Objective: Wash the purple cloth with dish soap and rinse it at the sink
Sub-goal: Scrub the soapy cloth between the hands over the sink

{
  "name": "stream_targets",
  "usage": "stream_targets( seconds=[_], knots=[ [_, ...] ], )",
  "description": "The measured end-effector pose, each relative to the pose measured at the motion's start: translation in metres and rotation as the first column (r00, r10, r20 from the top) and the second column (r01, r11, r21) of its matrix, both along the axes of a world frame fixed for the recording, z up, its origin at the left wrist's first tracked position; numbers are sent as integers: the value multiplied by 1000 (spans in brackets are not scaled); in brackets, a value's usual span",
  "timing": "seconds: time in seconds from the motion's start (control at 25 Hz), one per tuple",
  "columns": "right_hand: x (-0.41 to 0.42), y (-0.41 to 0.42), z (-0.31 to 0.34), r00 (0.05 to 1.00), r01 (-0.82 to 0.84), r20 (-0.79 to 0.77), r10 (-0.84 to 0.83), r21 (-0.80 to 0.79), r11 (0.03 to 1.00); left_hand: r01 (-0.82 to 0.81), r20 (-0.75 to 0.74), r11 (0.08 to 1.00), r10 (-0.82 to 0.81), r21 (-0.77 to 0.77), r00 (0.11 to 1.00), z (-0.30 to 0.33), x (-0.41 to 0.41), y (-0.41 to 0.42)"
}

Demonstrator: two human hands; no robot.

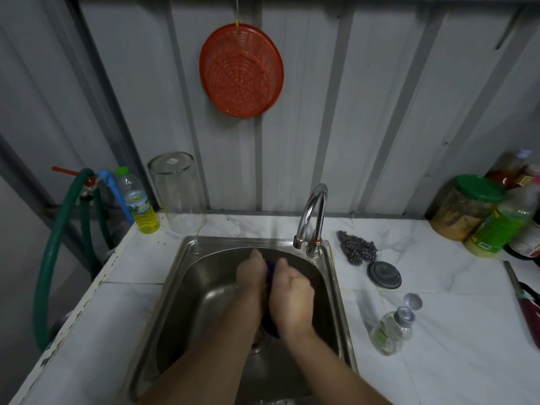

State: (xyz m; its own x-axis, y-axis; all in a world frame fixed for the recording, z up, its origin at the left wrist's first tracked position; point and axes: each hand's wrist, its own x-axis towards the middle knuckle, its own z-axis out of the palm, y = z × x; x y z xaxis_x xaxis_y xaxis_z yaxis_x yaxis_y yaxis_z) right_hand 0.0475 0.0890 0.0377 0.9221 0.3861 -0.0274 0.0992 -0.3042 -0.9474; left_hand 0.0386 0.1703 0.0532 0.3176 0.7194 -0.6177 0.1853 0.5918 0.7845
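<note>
Both my hands are inside the steel sink, pressed together around the purple cloth. Only slivers of the cloth show: one between my palms and a darker bunch below my right wrist. My left hand closes on it from the left, my right hand from the right. The chrome tap curves over the sink's back rim, just beyond my fingertips; I cannot tell whether water is running. A clear dish soap bottle with its flip cap open lies on the counter to the right of the sink.
On the counter at the right lie a steel scourer and a round sink plug, with jars and bottles behind. An upturned glass jar, a bottle of yellow liquid and a green hose stand at the left. A red colander hangs on the wall.
</note>
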Motion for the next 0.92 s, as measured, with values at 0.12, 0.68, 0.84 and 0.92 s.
stream_targets(
  seconds=[0.12, 0.68, 0.84, 0.92],
  knots=[
    [7, 13, 2, 998, -44, 35, 44, -17, 999, 56, 88, 997, -51, -55, 995, -11, -7, 2],
    [-2, 3, 10, 991, -118, 64, 114, 52, 992, 3, 138, 979, 26, -205, 990, -6, -4, 9],
    [39, 16, 16, 985, -153, 58, 160, -109, 982, 147, 210, 983, -122, -108, 970, -15, -10, -12],
    [54, 18, 11, 989, -144, -50, 138, -153, 978, 150, 114, 988, -145, -35, 983, -14, -11, -15]
  ],
)
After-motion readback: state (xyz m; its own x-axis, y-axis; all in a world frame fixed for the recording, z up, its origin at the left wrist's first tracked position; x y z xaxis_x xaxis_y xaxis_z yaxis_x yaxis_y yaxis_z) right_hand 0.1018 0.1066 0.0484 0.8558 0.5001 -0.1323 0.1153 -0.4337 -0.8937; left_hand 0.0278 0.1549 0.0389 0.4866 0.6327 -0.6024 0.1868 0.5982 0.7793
